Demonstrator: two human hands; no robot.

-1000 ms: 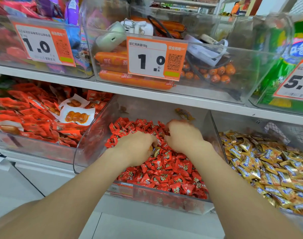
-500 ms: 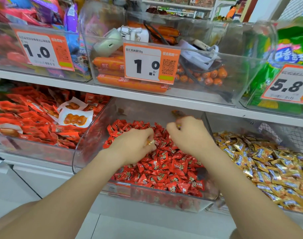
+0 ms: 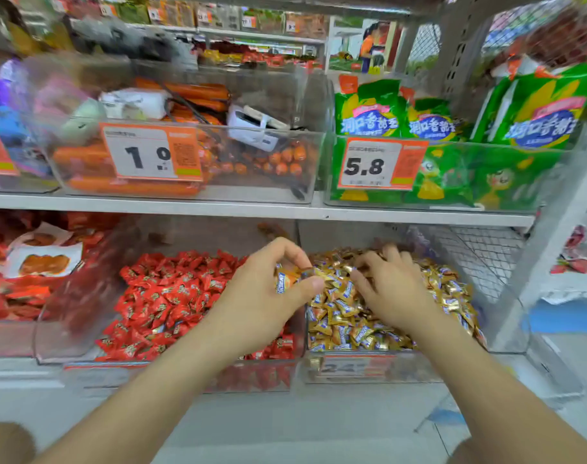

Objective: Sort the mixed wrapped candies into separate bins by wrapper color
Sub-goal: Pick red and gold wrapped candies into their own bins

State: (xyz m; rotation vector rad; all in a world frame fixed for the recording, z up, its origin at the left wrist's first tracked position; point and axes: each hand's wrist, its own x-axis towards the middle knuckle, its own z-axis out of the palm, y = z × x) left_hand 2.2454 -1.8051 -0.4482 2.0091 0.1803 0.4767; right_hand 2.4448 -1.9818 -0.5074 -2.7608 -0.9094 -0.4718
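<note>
Head view: my left hand (image 3: pixel 262 298) pinches a gold candy (image 3: pixel 284 280) over the gold bin's (image 3: pixel 506 324) left edge, beside the red bin (image 3: pixel 81 296); my right hand (image 3: pixel 390 291) rests spread on the gold pile (image 3: pixel 344 318).

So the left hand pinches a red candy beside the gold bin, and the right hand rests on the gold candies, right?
No: in the head view the left hand pinches a gold candy, not red, beside the gold bin; the right hand rests on the gold candies.
</note>
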